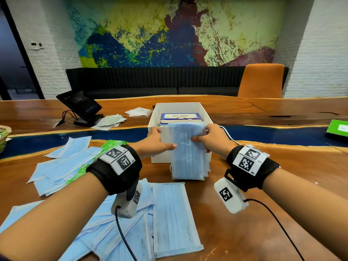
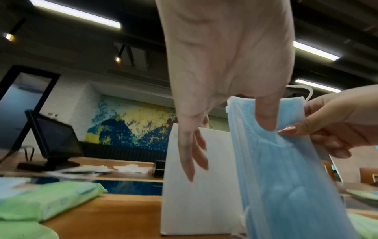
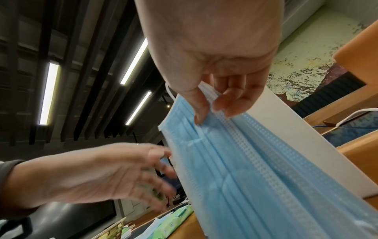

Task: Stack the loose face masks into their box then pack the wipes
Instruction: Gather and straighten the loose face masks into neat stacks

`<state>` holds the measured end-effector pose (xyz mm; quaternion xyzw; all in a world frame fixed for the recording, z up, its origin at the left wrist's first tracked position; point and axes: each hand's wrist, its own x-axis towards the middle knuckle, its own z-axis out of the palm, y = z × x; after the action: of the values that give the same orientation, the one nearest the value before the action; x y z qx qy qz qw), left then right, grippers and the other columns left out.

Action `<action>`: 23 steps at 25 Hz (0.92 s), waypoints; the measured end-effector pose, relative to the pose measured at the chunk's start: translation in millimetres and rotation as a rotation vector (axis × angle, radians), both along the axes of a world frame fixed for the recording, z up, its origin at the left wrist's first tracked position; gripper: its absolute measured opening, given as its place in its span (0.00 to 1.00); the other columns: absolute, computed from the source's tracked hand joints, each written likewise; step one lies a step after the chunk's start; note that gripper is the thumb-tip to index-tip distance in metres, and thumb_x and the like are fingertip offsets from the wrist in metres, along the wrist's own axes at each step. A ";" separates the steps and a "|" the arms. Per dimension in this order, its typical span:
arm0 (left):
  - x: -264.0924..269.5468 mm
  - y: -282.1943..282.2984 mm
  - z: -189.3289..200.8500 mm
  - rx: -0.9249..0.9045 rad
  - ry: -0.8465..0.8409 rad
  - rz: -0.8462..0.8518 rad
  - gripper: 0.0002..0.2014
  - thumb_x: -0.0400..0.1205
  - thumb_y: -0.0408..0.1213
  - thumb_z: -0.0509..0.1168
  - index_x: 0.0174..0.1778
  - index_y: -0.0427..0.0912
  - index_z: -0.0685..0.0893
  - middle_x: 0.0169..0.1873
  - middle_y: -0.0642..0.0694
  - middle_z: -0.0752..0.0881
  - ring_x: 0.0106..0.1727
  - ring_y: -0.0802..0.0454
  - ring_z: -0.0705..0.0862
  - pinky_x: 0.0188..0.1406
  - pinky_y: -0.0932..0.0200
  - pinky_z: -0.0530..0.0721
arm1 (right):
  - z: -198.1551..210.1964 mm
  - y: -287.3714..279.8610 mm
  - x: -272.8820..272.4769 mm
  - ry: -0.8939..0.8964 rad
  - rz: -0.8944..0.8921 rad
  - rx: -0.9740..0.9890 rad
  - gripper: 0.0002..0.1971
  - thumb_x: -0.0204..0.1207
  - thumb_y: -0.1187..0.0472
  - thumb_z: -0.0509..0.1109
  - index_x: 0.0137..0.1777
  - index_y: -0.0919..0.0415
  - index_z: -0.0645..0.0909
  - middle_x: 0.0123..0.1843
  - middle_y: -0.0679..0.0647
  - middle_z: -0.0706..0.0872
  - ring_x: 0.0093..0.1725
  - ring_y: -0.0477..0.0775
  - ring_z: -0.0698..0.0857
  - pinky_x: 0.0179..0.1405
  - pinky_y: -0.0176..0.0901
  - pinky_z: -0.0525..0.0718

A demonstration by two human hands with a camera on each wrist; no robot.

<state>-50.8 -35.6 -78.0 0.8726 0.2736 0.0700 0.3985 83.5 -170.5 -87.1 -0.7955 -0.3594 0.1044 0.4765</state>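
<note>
Head view shows the right hand pinching a stack of blue masks, stood on end on the surface against the white box, likely to even the edges. Left hand is loose, thumb touching the stack to steady it. Loose masks and the green wipes still wait nearby.

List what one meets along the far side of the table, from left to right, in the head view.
Black tablet on its stand → white packets → white box → orange chair → green item at the right edge.
</note>
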 end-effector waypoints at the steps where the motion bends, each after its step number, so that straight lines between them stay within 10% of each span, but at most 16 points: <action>1: -2.5 1.6 -2.2 0.115 0.154 -0.036 0.31 0.80 0.47 0.66 0.75 0.42 0.61 0.63 0.43 0.75 0.60 0.50 0.76 0.51 0.59 0.80 | -0.1 -1.2 0.9 -0.008 -0.020 0.003 0.22 0.75 0.58 0.72 0.69 0.58 0.75 0.62 0.57 0.83 0.58 0.57 0.83 0.31 0.42 0.84; 4: -4.3 3.5 -16.7 0.366 0.570 -0.211 0.27 0.80 0.55 0.62 0.69 0.41 0.76 0.67 0.44 0.80 0.61 0.48 0.79 0.58 0.56 0.80 | 0.3 -3.2 3.0 -0.020 -0.058 -0.007 0.22 0.76 0.57 0.71 0.70 0.57 0.74 0.64 0.57 0.83 0.63 0.58 0.82 0.55 0.60 0.86; 8: -2.5 -6.7 -30.0 0.418 0.830 -0.327 0.30 0.80 0.57 0.62 0.71 0.39 0.76 0.67 0.42 0.81 0.65 0.45 0.80 0.53 0.58 0.78 | 1.5 -5.9 0.6 -0.019 -0.061 -0.012 0.23 0.75 0.56 0.71 0.69 0.56 0.73 0.65 0.56 0.82 0.63 0.58 0.82 0.60 0.65 0.83; 18: 4.3 -17.4 -41.3 0.547 0.927 -0.397 0.23 0.79 0.47 0.67 0.64 0.35 0.79 0.49 0.40 0.82 0.48 0.49 0.78 0.53 0.55 0.78 | 4.2 -6.6 -4.1 -0.050 -0.031 -0.062 0.23 0.76 0.57 0.71 0.70 0.57 0.73 0.65 0.57 0.82 0.64 0.59 0.82 0.61 0.63 0.83; 23: 2.1 -14.9 -35.3 0.551 0.803 -0.396 0.18 0.81 0.42 0.67 0.64 0.39 0.76 0.42 0.47 0.80 0.46 0.50 0.79 0.36 0.64 0.78 | 4.1 -7.8 -3.1 -0.069 -0.028 -0.063 0.22 0.76 0.56 0.71 0.69 0.57 0.74 0.65 0.57 0.82 0.63 0.58 0.82 0.59 0.63 0.84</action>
<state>-48.7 -50.5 -113.4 0.9382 0.2059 -0.2772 0.0238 80.4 -178.3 -83.0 -0.8183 -0.3609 0.0816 0.4398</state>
